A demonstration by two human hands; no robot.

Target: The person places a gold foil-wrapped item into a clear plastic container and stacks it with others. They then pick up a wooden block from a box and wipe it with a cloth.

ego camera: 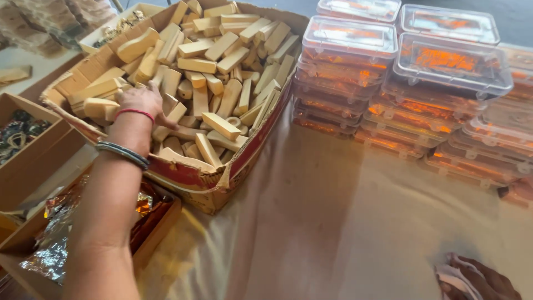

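Observation:
My left hand (141, 103) reaches into a large torn cardboard box (205, 186) heaped with several pale wooden blocks (221, 125). The hand lies palm down on the pile near the box's left side. Its fingers curl among the blocks and are hidden, so I cannot tell whether it grips one. A red thread and dark bangles (123, 153) circle the wrist. At the bottom right corner my right hand (484, 282) rests on the beige cloth-covered table (333, 222), its fingers closed on a crumpled white cloth (451, 278).
Stacks of clear lidded plastic boxes (444, 72) with orange contents fill the right and back. An open cardboard box (28, 150) with dark small items sits at the left. Below it is a tray with shiny foil wrappers (53, 244).

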